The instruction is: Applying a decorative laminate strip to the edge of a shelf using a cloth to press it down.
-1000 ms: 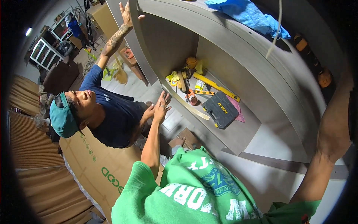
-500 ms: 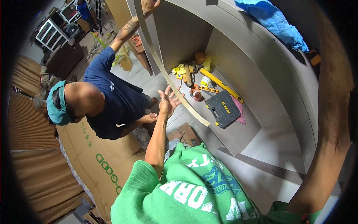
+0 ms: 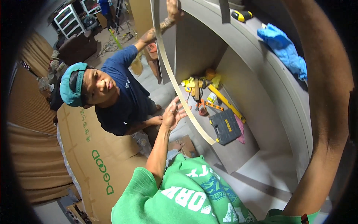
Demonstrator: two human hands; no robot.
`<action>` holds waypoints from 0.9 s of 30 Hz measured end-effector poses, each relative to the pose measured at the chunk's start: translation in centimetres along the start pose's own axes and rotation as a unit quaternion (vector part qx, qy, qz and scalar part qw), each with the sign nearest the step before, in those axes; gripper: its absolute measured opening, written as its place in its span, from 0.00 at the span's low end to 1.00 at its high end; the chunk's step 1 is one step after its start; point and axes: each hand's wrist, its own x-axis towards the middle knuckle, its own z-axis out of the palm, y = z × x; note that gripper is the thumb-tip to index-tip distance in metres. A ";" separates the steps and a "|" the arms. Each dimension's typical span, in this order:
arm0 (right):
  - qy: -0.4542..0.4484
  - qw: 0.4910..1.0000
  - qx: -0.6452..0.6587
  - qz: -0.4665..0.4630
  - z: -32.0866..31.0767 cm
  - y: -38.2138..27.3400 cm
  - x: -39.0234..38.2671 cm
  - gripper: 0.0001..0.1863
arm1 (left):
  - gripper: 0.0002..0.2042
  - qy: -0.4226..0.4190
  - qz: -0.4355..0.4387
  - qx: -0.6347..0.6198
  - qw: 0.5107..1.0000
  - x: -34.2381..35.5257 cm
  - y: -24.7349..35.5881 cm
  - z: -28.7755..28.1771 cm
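My left hand is palm up with its fingers spread, at the lower part of a long, thin beige strip. Its fingertips reach the strip, though I cannot tell whether they touch it. The strip bows down from the top of the view, and its lower end hangs free near a black tool case. My right forearm rises along the right side and leaves at the top; the hand itself is out of sight. A co-worker in a dark blue shirt has one hand raised by the strip's upper part.
A curved grey cabinet holds a yellow spirit level, a pink cloth and several tools. On its upper ledge lie a blue cloth and a yellow-and-black tool. Large cardboard lies at left.
My view has shifted, bringing the yellow-and-black tool into sight. The co-worker's head has turned upward. My left hand is still open beside the strip.
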 end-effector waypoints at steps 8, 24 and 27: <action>-0.006 0.987 0.109 0.120 0.6 0.0 1.1 0.08 | 0.32 0.042 0.067 -0.018 0.997 -2.4 1.3 -0.6; -0.008 0.946 0.196 -0.258 5.1 6.5 -2.4 0.12 | 0.26 0.021 0.111 -0.035 0.993 -3.4 0.7 -0.7; 0.032 0.956 0.205 -0.209 3.0 5.6 -5.0 0.13 | 0.24 -0.020 0.110 -0.046 0.993 -2.5 0.8 0.3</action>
